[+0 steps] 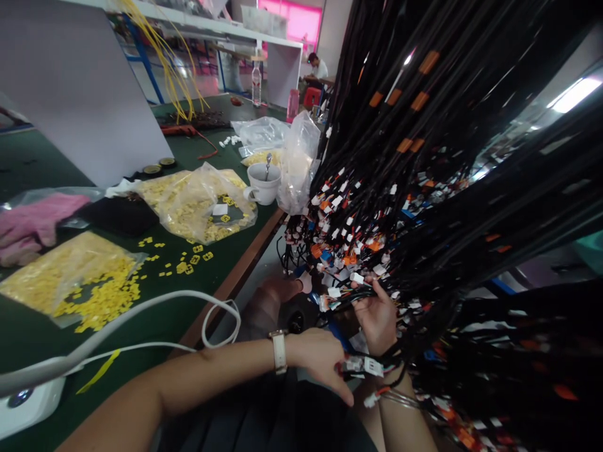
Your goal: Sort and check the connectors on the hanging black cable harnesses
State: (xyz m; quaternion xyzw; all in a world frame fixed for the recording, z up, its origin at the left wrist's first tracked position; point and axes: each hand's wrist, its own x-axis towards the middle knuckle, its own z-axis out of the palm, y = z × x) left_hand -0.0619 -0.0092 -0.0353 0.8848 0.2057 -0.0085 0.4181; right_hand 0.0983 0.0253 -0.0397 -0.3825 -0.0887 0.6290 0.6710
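A thick bundle of black wire harnesses [452,188] hangs from the upper right, ending in many white, orange and blue connectors [343,245]. My left hand [320,361], with a white watch [279,351] on its wrist, reaches across and pinches a white connector [365,365] on some wire ends. My right hand [377,314] is raised just above it, palm toward me, with its fingers curled round a few wires at the bottom of the bundle. More wires drape over my right forearm.
On the left is a green table [164,314] with bags of small yellow parts [198,201], loose yellow parts [103,301], a white cup with a spoon [264,182], a pink cloth [32,223] and a white cable [141,307]. Another person [318,66] sits far back.
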